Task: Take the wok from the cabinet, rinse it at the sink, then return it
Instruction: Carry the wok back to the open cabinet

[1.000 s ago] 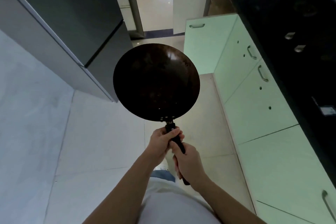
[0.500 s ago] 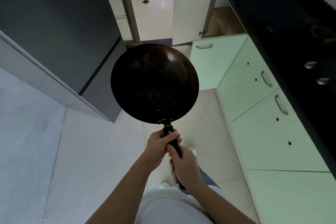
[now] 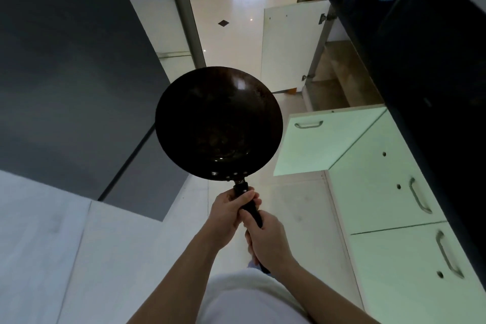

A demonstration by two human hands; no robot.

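Right hand (image 3: pixel 271 242): curled round rear of handle (image 3: pixel 241 188); left hand (image 3: pixel 228 214): gripping handle ahead of it; wok (image 3: pixel 218 123): held in the air, bowl upward; right of wok: green cabinets (image 3: pixel 381 192); beyond wok: open cabinet door (image 3: pixel 292 45).

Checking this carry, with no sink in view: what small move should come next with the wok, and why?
Probably a step forward with the wok held level. The left hand and right hand grip its handle, the bowl hangs over floor, and a white cabinet door stands open ahead by the black counter. Whether that is the goal, I cannot tell.
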